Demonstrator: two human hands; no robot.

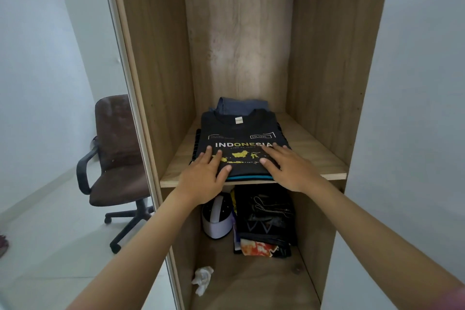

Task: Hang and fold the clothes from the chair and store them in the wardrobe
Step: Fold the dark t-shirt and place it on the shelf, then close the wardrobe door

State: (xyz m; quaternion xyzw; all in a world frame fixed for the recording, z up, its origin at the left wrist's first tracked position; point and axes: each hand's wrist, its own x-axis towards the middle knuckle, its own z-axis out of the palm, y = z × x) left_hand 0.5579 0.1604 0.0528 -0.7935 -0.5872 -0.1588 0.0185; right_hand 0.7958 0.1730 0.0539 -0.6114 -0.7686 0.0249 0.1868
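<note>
Head view: folded T-shirt (239,141) under both hands.

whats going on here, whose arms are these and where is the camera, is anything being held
There is no machine here. The single picture comes from a camera worn on a person's head, looking forward and down, so the two bare arms are the wearer's own. They stand at an open wooden wardrobe. On its shelf lies a stack of folded clothes, topped by a dark T-shirt printed INDONESIA. The left hand and right hand rest flat on that shirt, fingers straight, pressing rather than gripping. Below the shelf are a white cap and more dark clothes. A brown office chair stands to the left.
</note>
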